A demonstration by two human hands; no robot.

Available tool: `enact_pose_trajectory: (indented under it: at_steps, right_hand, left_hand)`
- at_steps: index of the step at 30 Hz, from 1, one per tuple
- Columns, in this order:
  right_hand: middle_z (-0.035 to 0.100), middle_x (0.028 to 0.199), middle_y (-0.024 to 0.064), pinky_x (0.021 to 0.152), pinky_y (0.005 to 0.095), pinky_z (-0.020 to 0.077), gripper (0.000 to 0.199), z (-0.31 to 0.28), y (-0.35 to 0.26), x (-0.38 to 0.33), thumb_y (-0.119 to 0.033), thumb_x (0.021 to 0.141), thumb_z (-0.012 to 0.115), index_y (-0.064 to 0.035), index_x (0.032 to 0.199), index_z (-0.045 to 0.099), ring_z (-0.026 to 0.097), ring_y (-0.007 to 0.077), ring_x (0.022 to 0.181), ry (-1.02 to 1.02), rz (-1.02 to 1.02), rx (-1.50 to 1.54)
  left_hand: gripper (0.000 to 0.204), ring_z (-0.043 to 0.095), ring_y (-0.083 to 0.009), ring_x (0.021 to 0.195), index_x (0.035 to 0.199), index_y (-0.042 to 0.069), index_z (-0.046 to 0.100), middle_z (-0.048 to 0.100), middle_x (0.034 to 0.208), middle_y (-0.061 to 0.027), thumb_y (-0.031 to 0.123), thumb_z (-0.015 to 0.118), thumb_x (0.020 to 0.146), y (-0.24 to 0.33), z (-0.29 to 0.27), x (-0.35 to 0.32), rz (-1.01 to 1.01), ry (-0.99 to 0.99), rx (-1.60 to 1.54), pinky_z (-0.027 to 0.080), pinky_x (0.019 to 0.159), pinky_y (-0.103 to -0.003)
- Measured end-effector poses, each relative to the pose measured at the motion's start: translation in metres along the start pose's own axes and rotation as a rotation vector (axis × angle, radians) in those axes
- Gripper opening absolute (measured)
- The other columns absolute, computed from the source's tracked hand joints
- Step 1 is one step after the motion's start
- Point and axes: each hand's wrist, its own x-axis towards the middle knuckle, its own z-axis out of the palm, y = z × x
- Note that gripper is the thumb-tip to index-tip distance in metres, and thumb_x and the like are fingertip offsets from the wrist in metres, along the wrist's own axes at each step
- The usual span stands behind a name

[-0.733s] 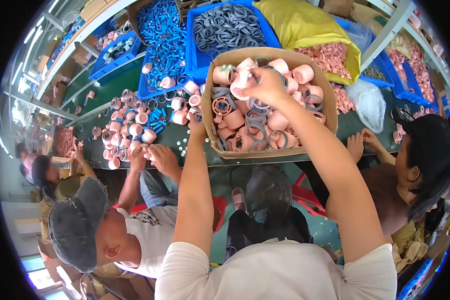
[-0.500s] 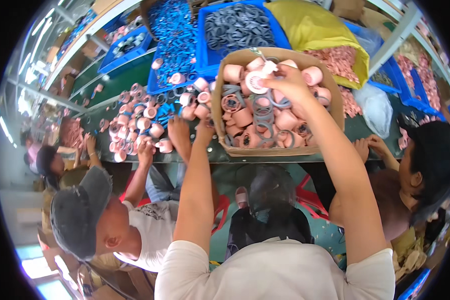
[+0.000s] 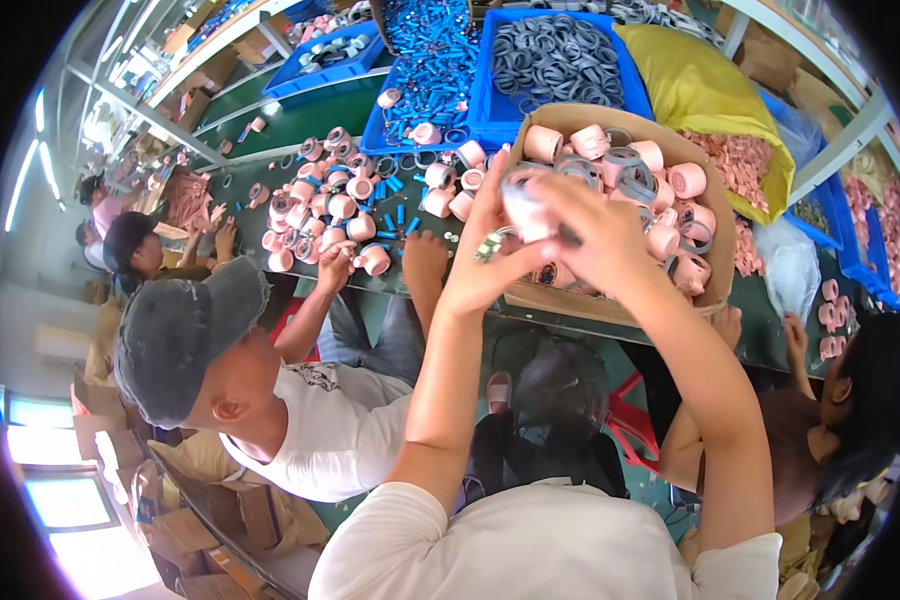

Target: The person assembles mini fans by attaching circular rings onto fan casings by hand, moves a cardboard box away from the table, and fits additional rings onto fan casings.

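Observation:
Over the near left corner of a cardboard box (image 3: pixel 590 303), my two hands come together. Held between them is a pale pink, round housing (image 3: pixel 531 215), smeared by motion. My left hand (image 3: pixel 478 272) closes around its left side, with the thumb pointing right beneath it. From above and the right, my right hand (image 3: pixel 602 235) grips the same part, its fingers blurred. A small greenish-white piece (image 3: pixel 491 245) shows by my left palm; whether it is joined to the housing I cannot tell. Pink housings (image 3: pixel 687 181) and grey rings (image 3: pixel 625 168) fill the box.
Left of the box lies a heap of pink housings (image 3: pixel 315 205) among blue cylinders (image 3: pixel 402 215). Behind stand a blue bin of grey rings (image 3: pixel 560 65) and a yellow sack (image 3: pixel 710 85) spilling pink pieces. Co-workers sit close by: a grey cap (image 3: pixel 185 335) at left, another person (image 3: pixel 800 430) at right.
My left hand has risen from the table beside the box to meet my right. My right hand has drawn nearer with the white-faced part. The view has shifted, with the scene sliding rightward.

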Motion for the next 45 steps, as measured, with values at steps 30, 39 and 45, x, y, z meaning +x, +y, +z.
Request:
enact_pose_trajectory:
  at_steps: [30,39,45]
  right_hand:
    - [0.063,0.085,0.0146,0.077,0.0355,0.0482,0.015,-0.022,0.050,-0.112,0.003,0.074,0.065,0.0027,0.088,0.063,0.062,0.0288,0.083,0.078,0.564,-0.174]
    - [0.062,0.084,0.0111,0.072,0.0318,0.0475,0.011,0.005,0.079,-0.125,-0.008,0.084,0.059,0.0034,0.085,0.061,0.058,0.0209,0.079,0.385,0.168,-0.593]
    - [0.066,0.071,0.0102,0.050,0.0301,0.0484,0.020,-0.006,0.081,-0.096,-0.013,0.085,0.063,0.0042,0.075,0.065,0.059,0.0203,0.055,0.016,0.565,-0.560]
  left_hand:
    - [0.076,0.048,-0.0369,0.108,0.124,0.001,0.043,0.048,0.118,-0.0273,0.035,0.075,0.064,-0.058,-0.334,0.067,-0.049,1.347,1.259,0.043,0.082,-0.046]
    - [0.119,-0.010,-0.0590,0.127,0.145,0.030,0.001,0.000,0.143,-0.0355,0.066,0.070,0.054,-0.105,-0.523,0.057,-0.740,1.526,1.248,0.005,0.092,-0.076]
    - [0.109,0.004,-0.0527,0.132,0.145,0.013,0.007,0.007,0.138,-0.0435,0.052,0.069,0.065,-0.068,-0.635,0.058,-0.536,1.642,1.424,-0.001,0.106,-0.056]
